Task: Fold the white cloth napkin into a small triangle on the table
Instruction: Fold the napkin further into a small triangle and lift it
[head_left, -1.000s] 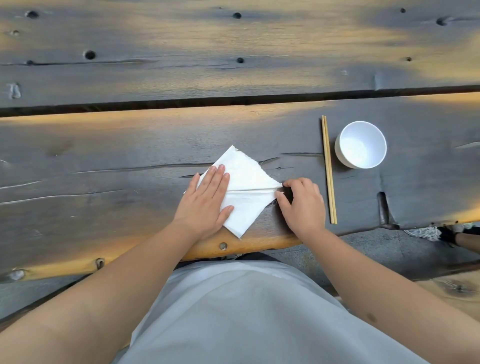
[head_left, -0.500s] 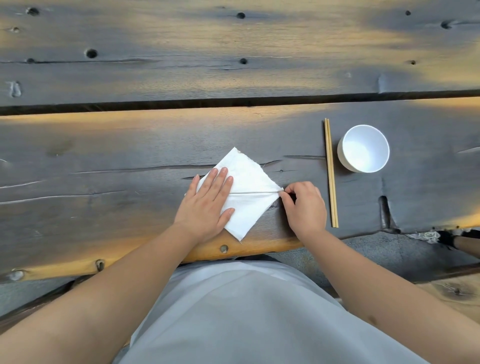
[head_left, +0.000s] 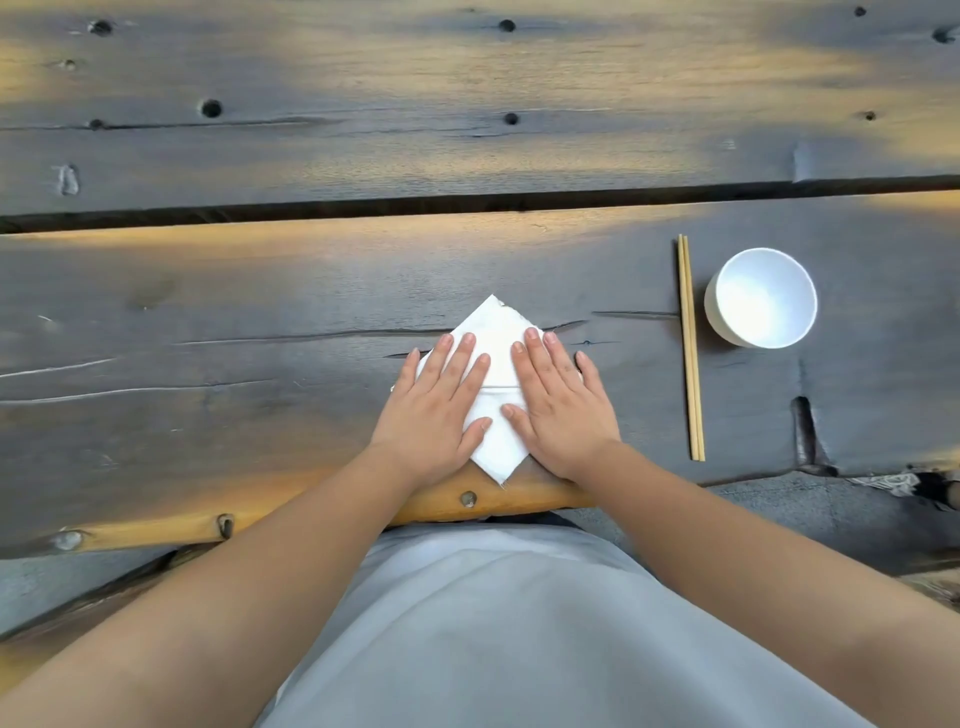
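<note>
The white cloth napkin lies flat as a diamond near the front edge of the dark wooden table, one corner pointing away from me and one toward me. A horizontal crease runs across its middle. My left hand rests flat on its left half, palm down, fingers spread. My right hand presses flat on its right half in the same way. Both hands cover the napkin's side corners; only its far tip, a middle strip and its near tip show.
A pair of wooden chopsticks lies lengthwise right of the napkin. Beyond them stands a white bowl. A dark gap runs across the table between two planks. The table's front edge is just below my wrists.
My right hand left the napkin's right corner and now lies flat on its right half. My left hand stays flat on the left half.
</note>
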